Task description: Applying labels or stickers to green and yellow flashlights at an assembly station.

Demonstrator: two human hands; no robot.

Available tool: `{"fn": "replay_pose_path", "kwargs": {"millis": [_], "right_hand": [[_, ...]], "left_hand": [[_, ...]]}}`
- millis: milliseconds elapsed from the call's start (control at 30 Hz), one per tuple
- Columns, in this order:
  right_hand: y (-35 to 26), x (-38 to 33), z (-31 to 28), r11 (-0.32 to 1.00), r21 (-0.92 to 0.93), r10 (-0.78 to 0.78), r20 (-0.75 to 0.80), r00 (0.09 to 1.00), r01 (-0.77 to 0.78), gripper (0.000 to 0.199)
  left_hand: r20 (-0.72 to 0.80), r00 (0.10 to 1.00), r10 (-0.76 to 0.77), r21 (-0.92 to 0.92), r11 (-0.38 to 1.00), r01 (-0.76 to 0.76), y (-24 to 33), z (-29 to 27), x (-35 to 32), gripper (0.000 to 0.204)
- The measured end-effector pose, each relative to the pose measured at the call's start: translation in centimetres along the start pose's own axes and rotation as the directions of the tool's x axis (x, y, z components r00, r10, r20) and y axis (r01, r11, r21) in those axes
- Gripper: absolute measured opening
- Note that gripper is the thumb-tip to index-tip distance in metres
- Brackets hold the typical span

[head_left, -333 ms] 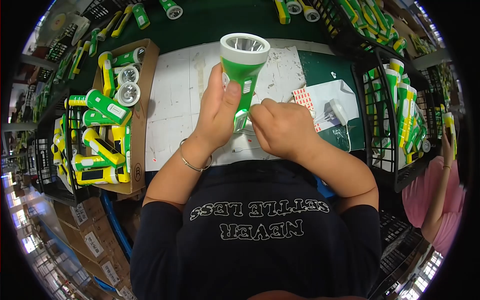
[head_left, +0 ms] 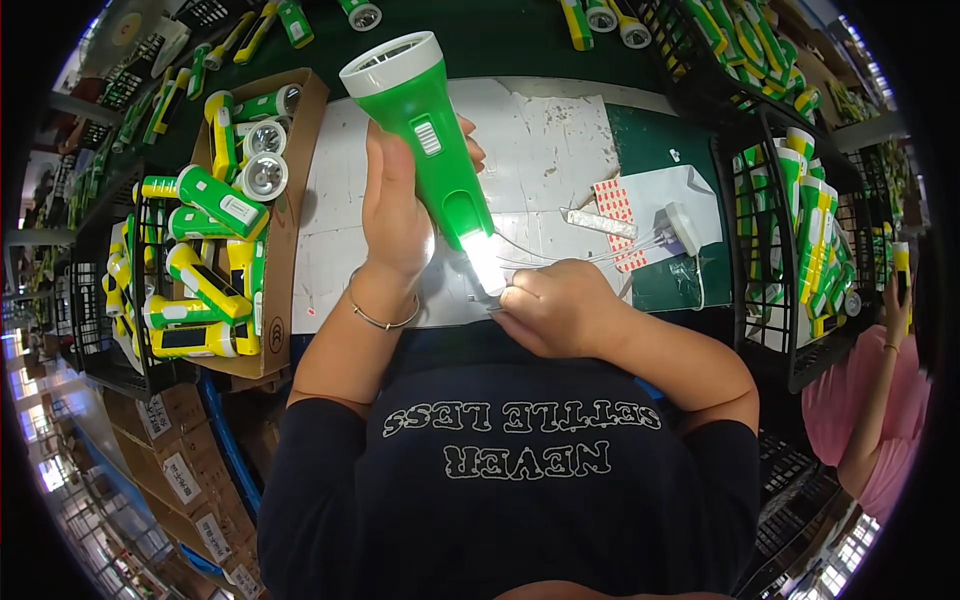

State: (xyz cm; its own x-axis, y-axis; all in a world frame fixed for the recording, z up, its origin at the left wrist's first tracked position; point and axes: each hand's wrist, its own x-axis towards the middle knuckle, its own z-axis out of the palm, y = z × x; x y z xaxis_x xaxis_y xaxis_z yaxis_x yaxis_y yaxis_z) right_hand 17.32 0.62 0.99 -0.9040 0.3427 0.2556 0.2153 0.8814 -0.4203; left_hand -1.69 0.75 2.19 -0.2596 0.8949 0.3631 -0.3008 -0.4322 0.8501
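Note:
My left hand is wrapped round a green flashlight with a white head ring, tilted with its lens end up and to the left. A grey-white slide switch shows on its body. From the lower end sticks out a brightly glowing strip lamp. My right hand is closed, thumb and fingertips pinching the tip of that strip; the glare hides the exact grip. White cables run behind it from a white charger on the table.
At left, a cardboard box holds several green and yellow flashlights. Black crates of flashlights stand at the right. A red-and-white patterned strip lies by a white sheet. A person in a pink sleeve is at far right.
The flashlight has tipped to the left and turned, its switch more in view. The strip lamp now extends from its end and glows strongly. My right hand has moved down toward me.

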Motion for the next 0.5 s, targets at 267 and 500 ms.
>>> {"fn": "replay_pose_path", "kwargs": {"millis": [267,500], "right_hand": [[0.5,-0.4,0.3,1.0,-0.002,0.022,-0.028,0.999,-0.022,0.019],[1.1,-0.3,0.7,1.0,-0.008,0.021,-0.071,0.997,-0.021,0.017]], "left_hand": [[-0.014,0.994,0.105,0.14,0.985,-0.102,1.2,1.3,-0.6,0.055],[0.13,0.99,0.062,0.418,0.902,-0.111,1.5,0.8,-1.6,0.068]]}}
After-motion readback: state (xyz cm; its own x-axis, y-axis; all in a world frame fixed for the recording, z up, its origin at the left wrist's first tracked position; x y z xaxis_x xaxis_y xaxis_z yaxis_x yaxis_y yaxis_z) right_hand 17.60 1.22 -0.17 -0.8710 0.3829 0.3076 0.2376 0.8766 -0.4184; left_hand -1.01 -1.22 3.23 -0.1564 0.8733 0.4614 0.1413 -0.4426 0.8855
